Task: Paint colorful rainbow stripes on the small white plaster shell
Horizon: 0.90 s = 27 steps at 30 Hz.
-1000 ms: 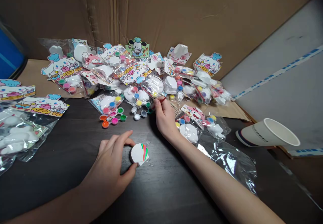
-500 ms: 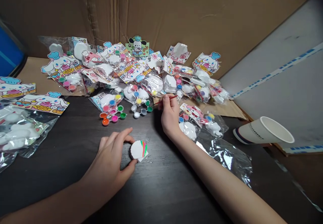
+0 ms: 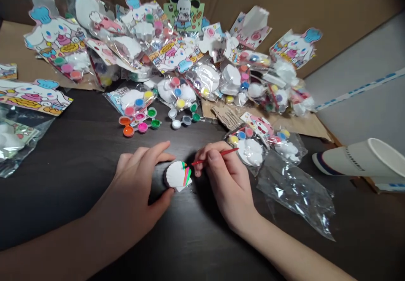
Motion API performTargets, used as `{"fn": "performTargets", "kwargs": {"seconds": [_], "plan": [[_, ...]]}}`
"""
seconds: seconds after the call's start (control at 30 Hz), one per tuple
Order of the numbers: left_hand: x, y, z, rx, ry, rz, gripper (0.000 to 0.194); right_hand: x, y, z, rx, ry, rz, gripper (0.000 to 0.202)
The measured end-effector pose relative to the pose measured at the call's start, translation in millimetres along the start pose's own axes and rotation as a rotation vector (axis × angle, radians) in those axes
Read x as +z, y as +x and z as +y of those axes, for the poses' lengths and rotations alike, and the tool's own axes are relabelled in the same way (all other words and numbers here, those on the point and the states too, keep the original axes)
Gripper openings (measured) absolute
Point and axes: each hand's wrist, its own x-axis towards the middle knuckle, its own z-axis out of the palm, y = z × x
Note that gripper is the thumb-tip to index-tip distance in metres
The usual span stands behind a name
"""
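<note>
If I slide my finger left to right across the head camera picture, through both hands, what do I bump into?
Left hand → white piece with coloured stripes → right hand holding a red brush → clear bag → paper cup.

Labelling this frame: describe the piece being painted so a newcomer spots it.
On the dark table, find the left hand. Its thumb and fingers frame a small white scalloped piece. Unlike the bagged white pieces farther back, it is unwrapped and striped green, orange and pink.

Brown cardboard (image 3: 284,2) stands behind a dark tabletop (image 3: 196,239), a pale wall (image 3: 379,53) with blue-marked tape (image 3: 360,89) at right.
</note>
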Motion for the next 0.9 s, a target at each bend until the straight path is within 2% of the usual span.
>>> {"fn": "performTargets", "kwargs": {"seconds": [0.1,0.3,0.9], "plan": [[-2.6,2.4,0.3,0.012,0.013,-0.023,0.052,-2.0,3.5,4.9,0.041,0.006,-0.030,0.020],[-4.0,6.5,-0.8,0.058,0.021,-0.036,0.048,-3.9,1.3,2.3,0.032,-0.024,-0.014,0.020],[-1.5,6.2,1.7,-0.017,-0.013,-0.035,0.045,-7.9,-1.2,-0.7,0.020,-0.121,-0.088,0.021]]}}
